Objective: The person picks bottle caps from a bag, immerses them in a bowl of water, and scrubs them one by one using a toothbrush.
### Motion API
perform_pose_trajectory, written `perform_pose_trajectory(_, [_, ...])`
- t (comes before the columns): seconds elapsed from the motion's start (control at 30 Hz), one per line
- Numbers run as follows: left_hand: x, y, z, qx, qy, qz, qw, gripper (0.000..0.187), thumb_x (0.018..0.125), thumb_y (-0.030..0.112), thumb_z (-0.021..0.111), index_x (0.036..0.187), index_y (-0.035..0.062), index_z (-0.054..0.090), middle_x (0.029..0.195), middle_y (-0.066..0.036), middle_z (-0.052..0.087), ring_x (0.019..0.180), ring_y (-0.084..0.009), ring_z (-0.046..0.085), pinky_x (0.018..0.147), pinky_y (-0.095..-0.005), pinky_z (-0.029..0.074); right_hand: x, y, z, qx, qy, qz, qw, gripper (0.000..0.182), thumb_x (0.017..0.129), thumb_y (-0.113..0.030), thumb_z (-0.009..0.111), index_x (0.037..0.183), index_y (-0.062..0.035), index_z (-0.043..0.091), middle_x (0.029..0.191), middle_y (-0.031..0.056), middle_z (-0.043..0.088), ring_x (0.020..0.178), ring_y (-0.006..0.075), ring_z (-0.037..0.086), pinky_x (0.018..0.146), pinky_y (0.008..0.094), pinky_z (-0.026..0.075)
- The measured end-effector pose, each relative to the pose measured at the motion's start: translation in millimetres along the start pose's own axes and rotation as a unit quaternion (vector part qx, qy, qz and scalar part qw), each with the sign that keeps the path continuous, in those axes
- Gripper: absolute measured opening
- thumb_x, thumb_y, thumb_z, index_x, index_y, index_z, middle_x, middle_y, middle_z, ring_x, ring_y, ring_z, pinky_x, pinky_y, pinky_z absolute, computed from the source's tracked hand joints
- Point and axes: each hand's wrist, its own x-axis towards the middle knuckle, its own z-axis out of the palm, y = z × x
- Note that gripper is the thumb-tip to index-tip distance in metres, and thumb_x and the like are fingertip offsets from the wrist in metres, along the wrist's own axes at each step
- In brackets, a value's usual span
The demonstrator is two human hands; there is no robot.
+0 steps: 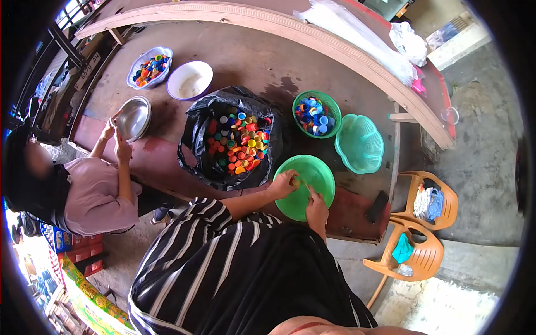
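Observation:
Over the green basin (320,169) my two hands are close together. My left hand (283,185) has its fingers closed round something small and yellowish that I cannot make out. Just to the right, my right hand (316,210) is closed too, at the basin's near rim; whatever it grips is too small to name. To the left stands a black plastic bag (195,120), its mouth wide, with many coloured bottle caps (240,148) inside. Beyond the basin is a green basket (336,103) of mostly blue and white caps.
A pale green basket (359,145) sits at the table's right. Farther left are a bowl of caps (149,68), a white bowl (190,81) and a metal bowl (134,118), which a person (100,192) touches. Orange chairs (416,257) stand right; a wooden rail (268,14) crosses the back.

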Motion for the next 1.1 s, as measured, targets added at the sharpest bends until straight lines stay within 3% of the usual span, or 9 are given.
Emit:
perform_pose_trajectory(0.1, [2,17,-14,-0.001,-0.016,-0.019,1.0,0.045,0.07,0.009,0.076,0.109,0.0011,0.056,0.089,-0.015,0.068,0.086,-0.0268,0.068,0.078,-0.0351,0.055,-17,-13,-15,0.093,-0.003,-0.066,0.993,0.045,0.09,-0.008,0.049,0.132,-0.0241,0.055,0.105,0.0148,0.061,0.088,0.0374,0.062,0.071,0.047,0.05])
perform_pose_trajectory(0.2, [-4,14,-11,-0.024,-0.018,-0.004,1.0,0.044,0.069,0.008,0.075,0.108,0.0008,0.056,0.089,-0.015,0.068,0.086,-0.0267,0.069,0.078,-0.035,0.055,-16,3,-9,-0.008,-0.022,0.013,1.0,0.047,0.09,-0.007,0.049,0.133,-0.0249,0.053,0.104,0.0138,0.06,0.087,0.0353,0.063,0.07,0.0465,0.05])
perform_pose_trajectory(0.4, [-4,25,-18,-0.019,-0.035,-0.004,0.999,0.047,0.067,0.006,0.077,0.108,-0.0004,0.055,0.093,-0.014,0.068,0.085,-0.0211,0.069,0.076,-0.0313,0.055,-28,-11,-18,0.114,-0.004,-0.062,0.991,0.048,0.091,-0.004,0.047,0.133,-0.0257,0.053,0.099,0.0107,0.061,0.09,0.0334,0.062,0.072,0.0439,0.049])
perform_pose_trajectory(0.5, [-8,21,-14,-0.047,-0.039,-0.007,0.998,0.046,0.068,0.008,0.078,0.107,0.0002,0.055,0.092,-0.014,0.068,0.085,-0.0211,0.069,0.076,-0.0314,0.055,-19,-5,-17,0.024,-0.006,0.029,0.999,0.048,0.09,-0.004,0.047,0.133,-0.0257,0.053,0.099,0.0102,0.06,0.089,0.0336,0.062,0.072,0.0428,0.049])
perform_pose_trajectory(0.6, [-7,22,-16,-0.088,-0.013,-0.007,0.996,0.044,0.066,0.006,0.078,0.103,0.0003,0.055,0.087,-0.013,0.068,0.078,-0.0214,0.069,0.072,-0.0316,0.056,-21,-13,-21,0.113,0.021,-0.06,0.992,0.046,0.09,-0.004,0.049,0.131,-0.025,0.055,0.1,0.0108,0.06,0.089,0.0336,0.062,0.073,0.0428,0.049])
perform_pose_trajectory(0.7, [-7,22,-22,-0.019,-0.023,-0.02,0.999,0.046,0.068,0.009,0.079,0.107,0.001,0.056,0.091,-0.012,0.069,0.085,-0.0206,0.069,0.077,-0.0321,0.056,-20,-5,-12,0.089,0.014,-0.075,0.993,0.041,0.091,-0.009,0.052,0.129,-0.0244,0.056,0.109,0.0108,0.06,0.089,0.035,0.062,0.07,0.0462,0.049])
perform_pose_trajectory(0.83, [-11,21,-24,-0.045,-0.039,-0.059,0.996,0.051,0.067,0.013,0.081,0.112,0.0014,0.059,0.092,-0.011,0.07,0.085,-0.0189,0.069,0.077,-0.0327,0.055,-12,-7,-18,0.114,0.057,-0.017,0.992,0.027,0.091,-0.016,0.056,0.118,-0.0186,0.062,0.104,0.0104,0.062,0.088,0.0349,0.062,0.07,0.0432,0.049])
perform_pose_trajectory(0.93, [-12,19,-22,-0.038,-0.006,-0.013,0.999,0.034,0.068,0.009,0.076,0.1,0.0012,0.066,0.084,-0.014,0.069,0.077,-0.0206,0.069,0.07,-0.0325,0.055,-14,-14,-23,0.179,0.031,-0.081,0.98,0.02,0.092,-0.023,0.059,0.104,-0.0106,0.067,0.096,0.0108,0.063,0.086,0.0342,0.062,0.07,0.0393,0.049])
perform_pose_trajectory(1.1, [-9,25,-24,-0.058,0.021,-0.019,0.998,0.022,0.074,0.01,0.068,0.094,0.0015,0.068,0.077,-0.016,0.068,0.07,-0.0235,0.07,0.064,-0.0351,0.055,6,0,-13,0.158,0.045,-0.08,0.983,0.02,0.093,-0.022,0.058,0.104,-0.0076,0.066,0.094,0.0129,0.063,0.084,0.0336,0.062,0.071,0.0386,0.048])
